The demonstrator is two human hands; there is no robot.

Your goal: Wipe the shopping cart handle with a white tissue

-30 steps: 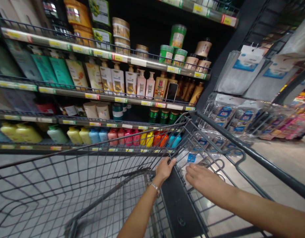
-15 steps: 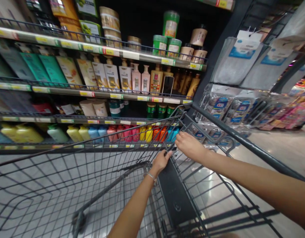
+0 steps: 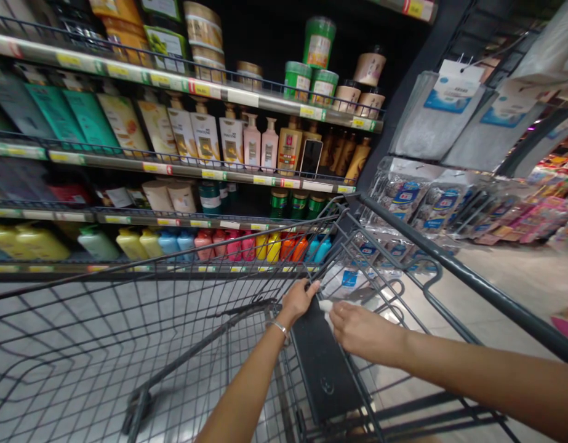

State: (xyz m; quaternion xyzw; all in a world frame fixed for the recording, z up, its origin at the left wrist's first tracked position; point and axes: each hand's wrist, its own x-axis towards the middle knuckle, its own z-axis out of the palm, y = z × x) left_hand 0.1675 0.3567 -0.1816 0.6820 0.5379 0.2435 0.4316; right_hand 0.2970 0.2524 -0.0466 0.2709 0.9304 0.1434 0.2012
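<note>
I look down into a dark wire shopping cart [image 3: 127, 344]. Its black plastic seat flap [image 3: 327, 369] stands upright in the middle. My left hand [image 3: 298, 298], with a thin bracelet on the wrist, is closed over the flap's top edge. My right hand [image 3: 357, 329] is just to its right at the same edge. Its fingers are pinched on a small white thing [image 3: 325, 306] that I cannot make out. The cart's handle bar [image 3: 454, 271] runs diagonally on the right.
Store shelves [image 3: 247, 98] of shampoo bottles, jars and coloured bottles stand close ahead and to the left. A phone [image 3: 310, 157] leans among the bottles. Hanging packets [image 3: 431, 117] fill a rack at right, with open aisle floor [image 3: 519, 277] beyond.
My right hand was up at the cart's wire rim half a second ago. It has come back down to the flap's top edge, now with a white thing at its fingertips. The left hand kept its grip.
</note>
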